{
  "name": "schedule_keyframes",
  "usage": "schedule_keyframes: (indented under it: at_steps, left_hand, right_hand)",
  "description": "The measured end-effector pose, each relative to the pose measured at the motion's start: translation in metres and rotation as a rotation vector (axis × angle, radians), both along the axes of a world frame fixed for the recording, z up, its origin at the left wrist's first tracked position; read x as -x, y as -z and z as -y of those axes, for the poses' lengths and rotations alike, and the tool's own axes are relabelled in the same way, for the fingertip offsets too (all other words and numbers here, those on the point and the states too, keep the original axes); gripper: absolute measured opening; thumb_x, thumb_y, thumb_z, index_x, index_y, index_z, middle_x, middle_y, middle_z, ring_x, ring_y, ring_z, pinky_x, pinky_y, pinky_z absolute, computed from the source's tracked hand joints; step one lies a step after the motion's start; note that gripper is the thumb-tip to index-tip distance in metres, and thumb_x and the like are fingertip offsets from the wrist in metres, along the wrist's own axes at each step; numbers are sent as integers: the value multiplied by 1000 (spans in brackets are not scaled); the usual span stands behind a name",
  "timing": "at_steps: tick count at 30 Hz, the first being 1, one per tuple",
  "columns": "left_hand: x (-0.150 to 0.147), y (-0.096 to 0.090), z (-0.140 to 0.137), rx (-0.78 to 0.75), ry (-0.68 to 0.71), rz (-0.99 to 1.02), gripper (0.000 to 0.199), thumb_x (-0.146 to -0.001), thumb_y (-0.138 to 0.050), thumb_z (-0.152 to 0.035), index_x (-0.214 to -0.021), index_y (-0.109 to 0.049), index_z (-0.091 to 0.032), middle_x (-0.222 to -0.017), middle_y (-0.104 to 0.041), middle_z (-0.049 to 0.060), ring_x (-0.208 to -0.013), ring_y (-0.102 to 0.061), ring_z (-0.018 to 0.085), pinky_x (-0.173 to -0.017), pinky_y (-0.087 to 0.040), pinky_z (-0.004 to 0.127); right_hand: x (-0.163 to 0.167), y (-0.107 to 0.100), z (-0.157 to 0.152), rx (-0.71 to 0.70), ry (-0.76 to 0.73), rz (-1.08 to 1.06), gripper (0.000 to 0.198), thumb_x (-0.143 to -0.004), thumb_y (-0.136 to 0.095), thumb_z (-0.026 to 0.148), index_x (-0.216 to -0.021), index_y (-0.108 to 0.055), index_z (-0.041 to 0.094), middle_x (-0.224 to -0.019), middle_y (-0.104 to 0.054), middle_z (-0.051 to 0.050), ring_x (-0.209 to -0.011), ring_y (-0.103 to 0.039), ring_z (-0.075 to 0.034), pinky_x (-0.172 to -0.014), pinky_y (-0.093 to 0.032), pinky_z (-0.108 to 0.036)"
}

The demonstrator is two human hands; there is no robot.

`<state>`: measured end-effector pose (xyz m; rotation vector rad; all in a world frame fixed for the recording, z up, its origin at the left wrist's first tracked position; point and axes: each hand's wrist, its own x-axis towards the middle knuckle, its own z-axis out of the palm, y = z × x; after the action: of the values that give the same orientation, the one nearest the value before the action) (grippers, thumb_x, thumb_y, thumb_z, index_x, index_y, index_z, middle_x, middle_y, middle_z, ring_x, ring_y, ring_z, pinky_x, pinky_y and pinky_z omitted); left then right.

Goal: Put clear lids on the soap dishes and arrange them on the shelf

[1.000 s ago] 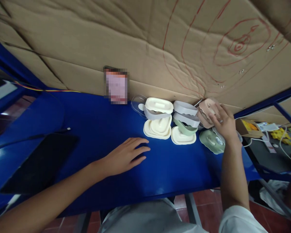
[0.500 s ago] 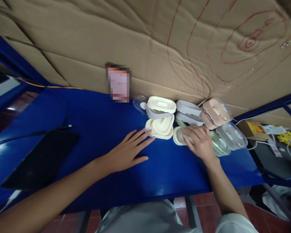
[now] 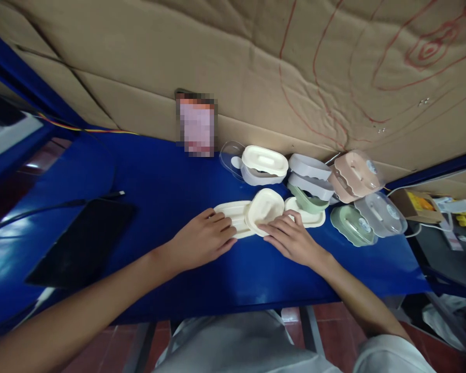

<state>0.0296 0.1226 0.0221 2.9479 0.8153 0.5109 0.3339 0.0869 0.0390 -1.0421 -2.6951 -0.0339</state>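
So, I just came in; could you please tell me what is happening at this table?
At the blue table, a person's left hand touches a long cream piece. The right hand is on a smaller cream piece overlapping the long one. Pale purple pieces and a peach case lie farther back.

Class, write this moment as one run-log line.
left hand: at long cream piece | right hand: touching rounded cream piece | green container: right of both hands
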Motion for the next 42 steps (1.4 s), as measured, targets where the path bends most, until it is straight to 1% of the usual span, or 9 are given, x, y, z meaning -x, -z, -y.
schedule_keyframes:
  at_steps: [6, 13, 16, 19, 24, 26, 29, 34, 42]
  left_hand:
    - [5, -5, -8, -41, -248, -35, 10, -99, -59, -18, -96, -69, -18, -89, -74, 8, -88, -71, 27, -80, -48, 41]
    - [0, -6, -1, 35, -125, -79, 7, -91, -63, -18, -95, -68, -19, -95, -74, 9, -91, -70, 28, -90, -50, 43]
    - [0, -6, -1, 54, -110, -74, 6, -93, -62, -18, -93, -68, -19, -95, -74, 8, -93, -69, 27, -93, -49, 43]
    - [0, -7, 0, 75, -109, -61, 6, -94, -62, -18, -95, -68, -19, -96, -73, 9, -95, -68, 27, -94, -48, 44]
    - [2, -8, 1, 58, -107, -49, 7, -96, -62, -17, -96, -69, -18, -99, -72, 10, -97, -67, 28, -94, -47, 44]
    - [2, -7, 1, 40, -113, -50, 8, -98, -62, -19, -96, -69, -18, -100, -72, 10, -98, -67, 29, -91, -47, 44]
    - [2, -6, 1, 2, -133, -66, 11, -99, -59, -19, -96, -69, -18, -100, -72, 9, -97, -68, 29, -88, -47, 44]
    - [2, -5, -2, -31, -229, -65, 11, -97, -59, -16, -98, -70, -17, -100, -71, 12, -99, -68, 31, -87, -48, 45]
    - [1, -3, -3, -47, -275, -69, 18, -99, -54, -16, -102, -72, -15, -101, -72, 13, -99, -69, 32, -85, -52, 46]
  right_hand:
    - [3, -18, -10, 6, -78, -37, 33, -109, -61, 29, -141, -68, 24, -108, -79, -6, -102, -69, -23, -100, -47, -42]
    - [86, -30, -97, -191, 186, -34, 34, -111, -55, 33, -137, -69, 16, -144, -67, -18, -133, -57, -36, -113, -38, -57]
    - [115, -24, -135, -83, 219, 11, 23, -107, -61, 28, -116, -77, 14, -140, -68, -20, -134, -55, -41, -118, -31, -68]
    - [115, -27, -146, 39, 247, -187, 26, -110, -56, 32, -102, -77, 19, -123, -75, -13, -124, -63, -34, -116, -35, -65]
    - [68, -55, -105, 303, 201, -871, 23, -111, -54, 49, -109, -63, 27, -108, -77, -3, -105, -73, -24, -96, -57, -44]
    - [45, -67, -80, 406, 178, -924, 18, -112, -53, 45, -113, -59, 28, -100, -77, -1, -96, -74, -21, -90, -59, -40]
    - [15, -77, -43, 390, 187, -608, 21, -113, -51, 39, -127, -63, 28, -102, -76, -2, -93, -73, -20, -86, -59, -37]
    - [-9, -69, 20, 172, 200, -36, 32, -111, -49, 24, -138, -67, 28, -109, -76, -8, -99, -72, -27, -89, -57, -44]
    - [-38, -30, 106, 9, 414, 107, 26, -108, -57, 22, -131, -70, 24, -106, -79, -9, -89, -75, -28, -79, -53, -45]
